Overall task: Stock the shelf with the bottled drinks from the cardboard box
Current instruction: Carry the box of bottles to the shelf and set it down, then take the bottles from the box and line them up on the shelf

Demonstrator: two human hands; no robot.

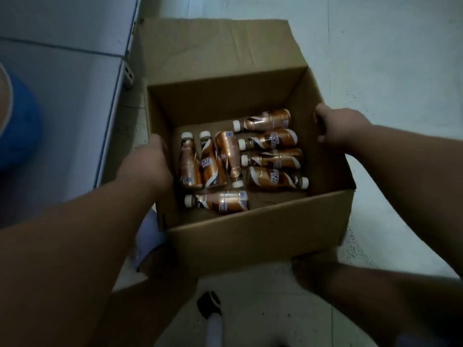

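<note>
Currently the cardboard box (255, 236) is clamped at 9 and 3 o'clock by left hand (147, 161) and right hand (335, 128) (fingers curled over the rims); if tilted, the loose bottles (238, 159) could be sent rolling.

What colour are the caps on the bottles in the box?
White caps on the copper-brown bottles, seen in the head view.

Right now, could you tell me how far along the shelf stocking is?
Nothing looks shelved yet. In hand: the left hand and right hand grip the cardboard box by its side walls. Left: all eight coffee bottles lie inside.
</note>
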